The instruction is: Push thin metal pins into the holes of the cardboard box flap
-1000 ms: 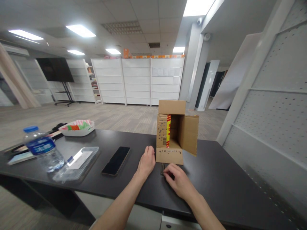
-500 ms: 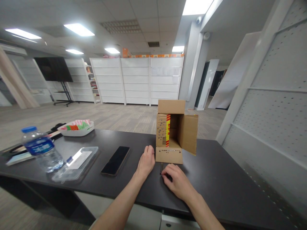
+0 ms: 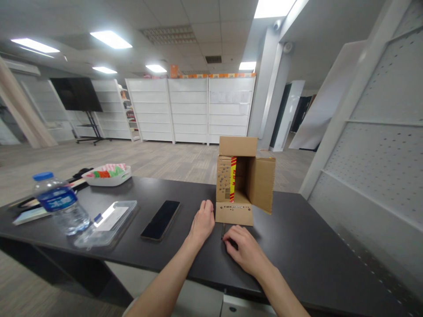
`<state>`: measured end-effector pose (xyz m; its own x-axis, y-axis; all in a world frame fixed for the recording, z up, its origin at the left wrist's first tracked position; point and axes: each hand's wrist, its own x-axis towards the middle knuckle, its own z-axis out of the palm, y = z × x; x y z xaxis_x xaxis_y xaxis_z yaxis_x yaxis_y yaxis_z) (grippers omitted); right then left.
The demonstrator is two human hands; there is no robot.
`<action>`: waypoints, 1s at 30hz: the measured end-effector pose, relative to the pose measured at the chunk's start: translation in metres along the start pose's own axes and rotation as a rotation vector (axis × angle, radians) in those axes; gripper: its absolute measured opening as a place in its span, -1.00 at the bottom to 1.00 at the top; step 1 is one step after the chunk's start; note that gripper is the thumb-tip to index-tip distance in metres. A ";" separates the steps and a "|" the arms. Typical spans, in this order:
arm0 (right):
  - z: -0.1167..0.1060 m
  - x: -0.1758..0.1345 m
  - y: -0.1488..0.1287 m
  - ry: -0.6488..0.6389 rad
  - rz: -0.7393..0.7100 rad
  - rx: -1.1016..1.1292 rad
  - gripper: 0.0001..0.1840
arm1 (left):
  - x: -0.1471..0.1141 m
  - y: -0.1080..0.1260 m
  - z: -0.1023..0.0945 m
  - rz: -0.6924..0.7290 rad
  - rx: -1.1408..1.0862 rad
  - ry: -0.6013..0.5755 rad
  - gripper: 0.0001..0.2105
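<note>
An open cardboard box (image 3: 261, 185) stands on its side on the dark table, its opening facing me. Its lower flap (image 3: 226, 218) lies toward me and carries a row of small holes or dots. Beside the flap's left edge rests my left hand (image 3: 203, 221), fingers curled closed, with nothing seen in it. My right hand (image 3: 243, 246) is just in front of the flap, thumb and fingers pinched on thin dark tweezers (image 3: 224, 230) whose two prongs point at the box. The fingers cover the tweezers' near end.
On the left of the table (image 3: 297, 246) lie a black phone (image 3: 161, 220), a clear plastic case (image 3: 109, 224) and a tilted water bottle (image 3: 61, 204). A white basket (image 3: 110, 178) with colourful packets sits farther back. A perforated white panel (image 3: 380, 158) rises at the right.
The view has shifted slightly, so everything sits a little farther right. Both hands, the tweezers and the box keep their places relative to each other.
</note>
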<state>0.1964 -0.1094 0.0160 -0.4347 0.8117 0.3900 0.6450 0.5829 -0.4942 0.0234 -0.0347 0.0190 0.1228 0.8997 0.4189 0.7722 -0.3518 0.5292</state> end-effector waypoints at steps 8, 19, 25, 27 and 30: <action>0.001 -0.001 0.002 0.013 -0.012 0.005 -0.79 | 0.000 -0.001 0.000 -0.006 -0.009 -0.006 -0.84; -0.002 0.000 -0.002 0.010 0.000 -0.008 -0.80 | -0.001 0.002 -0.001 -0.019 0.001 -0.019 -0.84; -0.003 0.001 -0.008 -0.036 0.004 -0.066 -0.76 | -0.001 0.003 -0.002 -0.027 0.021 -0.025 -0.84; -0.004 0.001 -0.010 -0.057 0.013 -0.089 -0.75 | -0.001 0.002 -0.001 -0.030 0.028 -0.025 -0.84; -0.004 0.002 -0.011 -0.070 0.024 -0.108 -0.75 | -0.001 0.002 0.000 -0.031 0.033 -0.025 -0.85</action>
<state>0.1911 -0.1148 0.0251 -0.4590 0.8281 0.3218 0.7179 0.5591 -0.4147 0.0244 -0.0359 0.0196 0.1135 0.9165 0.3837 0.7957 -0.3151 0.5173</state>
